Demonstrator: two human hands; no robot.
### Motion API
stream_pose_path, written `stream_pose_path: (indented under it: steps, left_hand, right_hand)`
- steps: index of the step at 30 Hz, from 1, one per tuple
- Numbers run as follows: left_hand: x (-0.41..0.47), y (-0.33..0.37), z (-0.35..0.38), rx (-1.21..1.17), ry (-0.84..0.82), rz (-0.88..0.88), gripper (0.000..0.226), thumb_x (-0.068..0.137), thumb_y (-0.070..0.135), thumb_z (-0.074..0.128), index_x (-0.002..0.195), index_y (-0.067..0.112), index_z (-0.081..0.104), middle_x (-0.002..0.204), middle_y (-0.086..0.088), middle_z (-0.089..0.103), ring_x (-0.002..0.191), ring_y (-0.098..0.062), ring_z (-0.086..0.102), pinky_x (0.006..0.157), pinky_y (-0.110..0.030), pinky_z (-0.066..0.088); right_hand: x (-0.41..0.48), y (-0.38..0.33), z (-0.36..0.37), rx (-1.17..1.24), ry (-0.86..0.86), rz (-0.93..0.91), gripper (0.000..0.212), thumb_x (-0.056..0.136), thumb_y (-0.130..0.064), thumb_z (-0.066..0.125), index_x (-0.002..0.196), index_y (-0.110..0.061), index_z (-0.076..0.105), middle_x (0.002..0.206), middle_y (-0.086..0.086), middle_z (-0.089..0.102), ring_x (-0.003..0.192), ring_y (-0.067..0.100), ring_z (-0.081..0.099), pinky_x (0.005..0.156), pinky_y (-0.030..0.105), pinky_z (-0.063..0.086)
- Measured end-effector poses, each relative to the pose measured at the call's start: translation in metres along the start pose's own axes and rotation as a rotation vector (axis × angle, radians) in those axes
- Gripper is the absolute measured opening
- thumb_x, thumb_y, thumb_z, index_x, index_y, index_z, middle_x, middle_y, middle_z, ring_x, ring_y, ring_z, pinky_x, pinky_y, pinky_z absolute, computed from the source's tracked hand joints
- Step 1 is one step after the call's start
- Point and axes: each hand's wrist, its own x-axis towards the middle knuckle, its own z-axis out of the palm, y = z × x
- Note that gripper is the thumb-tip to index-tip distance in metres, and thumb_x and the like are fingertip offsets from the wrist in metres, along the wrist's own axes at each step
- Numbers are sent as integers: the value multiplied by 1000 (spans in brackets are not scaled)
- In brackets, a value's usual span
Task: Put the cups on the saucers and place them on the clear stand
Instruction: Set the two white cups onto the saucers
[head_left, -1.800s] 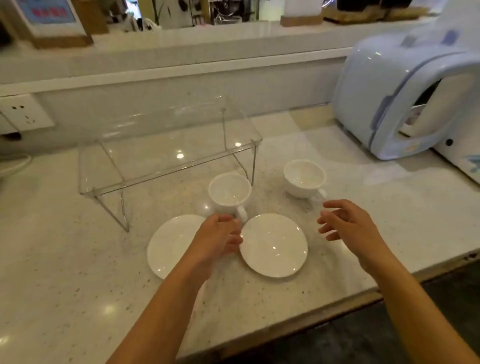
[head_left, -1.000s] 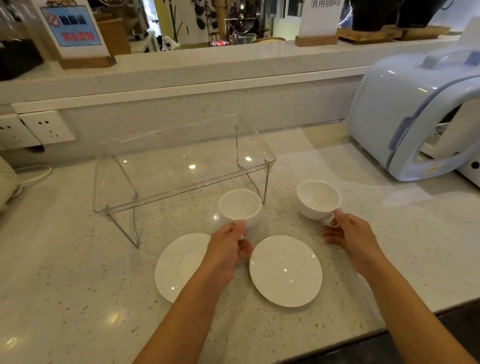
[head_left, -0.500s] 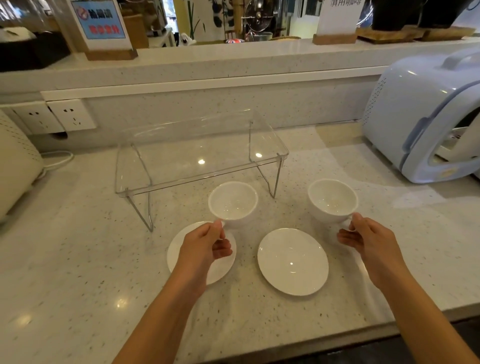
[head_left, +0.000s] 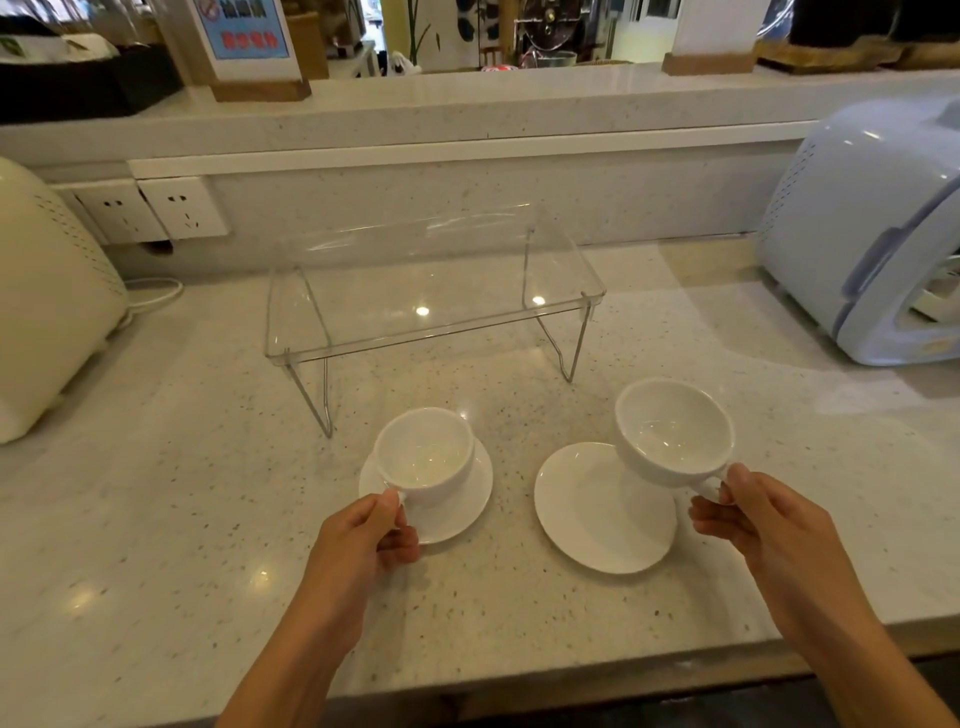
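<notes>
Two white cups and two white saucers are on the speckled counter in front of the clear stand (head_left: 436, 296). My left hand (head_left: 363, 535) pinches the handle of the left cup (head_left: 423, 454), which is over the left saucer (head_left: 467, 506), on it or just above it. My right hand (head_left: 753, 519) grips the handle of the right cup (head_left: 672, 431) and holds it in the air above the far right part of the right saucer (head_left: 597, 512). The stand's top holds nothing.
A pale blue appliance (head_left: 872, 228) stands at the right, a cream appliance (head_left: 47, 301) at the left with a cable and wall sockets (head_left: 156, 208) behind. A raised ledge (head_left: 467, 109) runs along the back. The counter's front edge (head_left: 571, 675) lies close below my hands.
Both hands have closed on the cup handles and lifted the cups. The left cup has come toward me over the left saucer; the right cup has risen over the right saucer.
</notes>
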Motion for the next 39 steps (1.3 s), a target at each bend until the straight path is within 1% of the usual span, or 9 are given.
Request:
stream_pose_path:
  steps: [6,8,12,17,22,27,32,36,39]
  left_hand:
    - [0,-4,-2,44,14,13,36,90,33,50,64,14,65,54,4,68,55,-12,64,59,-26,55]
    - [-2,-5,-2,73,30,33,34,89,34,53,64,15,68,57,0,69,53,-14,64,49,-21,53]
    - [-6,-7,-4,104,46,33,30,87,34,56,67,17,71,59,-6,68,47,-14,60,45,-22,52]
    - [-11,-11,1,154,116,119,26,88,36,53,72,23,69,75,-3,64,66,-19,58,56,-25,46]
    - [-13,-13,2,179,150,157,20,85,39,56,73,29,67,80,6,66,76,-14,60,63,-21,43]
    - [-13,-14,2,173,143,167,18,84,39,58,73,29,68,82,9,67,79,-11,61,62,-20,42]
    - [-13,-16,3,169,145,161,17,85,40,56,75,30,67,84,10,66,81,-11,61,63,-19,42]
    - [-13,-18,2,163,132,181,18,85,41,56,76,30,68,85,9,67,82,-12,62,66,-22,45]
    - [-12,-18,1,170,131,184,18,84,42,55,76,31,67,86,9,67,83,-12,61,69,-27,46]
  right_hand:
    - [-11,2,8,15,-7,10,36,74,-45,48,79,-14,66,73,5,71,71,23,68,65,27,51]
    - [-14,5,9,29,-17,16,37,74,-45,49,80,-14,66,71,4,71,70,22,68,65,27,53]
    - [-21,12,11,62,-50,29,37,76,-44,49,81,-12,66,71,4,72,69,19,70,59,20,58]
    - [-26,20,16,67,-44,75,35,86,-33,50,75,-4,65,68,11,71,65,22,68,66,33,57]
    - [-29,24,23,36,-35,81,35,88,-27,50,67,-3,63,62,10,69,62,24,64,66,37,55]
    - [-30,21,26,-4,-58,90,34,87,-30,52,66,-6,65,66,14,68,58,20,62,60,34,55]
    - [-31,16,26,-69,-133,105,28,84,-33,56,75,-9,67,64,5,71,48,15,60,47,24,52]
    - [-34,12,23,-61,-231,124,36,74,-41,58,79,-6,66,59,5,69,47,17,60,46,24,52]
    - [-34,8,22,-86,-302,129,36,77,-40,56,80,-6,67,61,5,69,49,17,60,48,24,51]
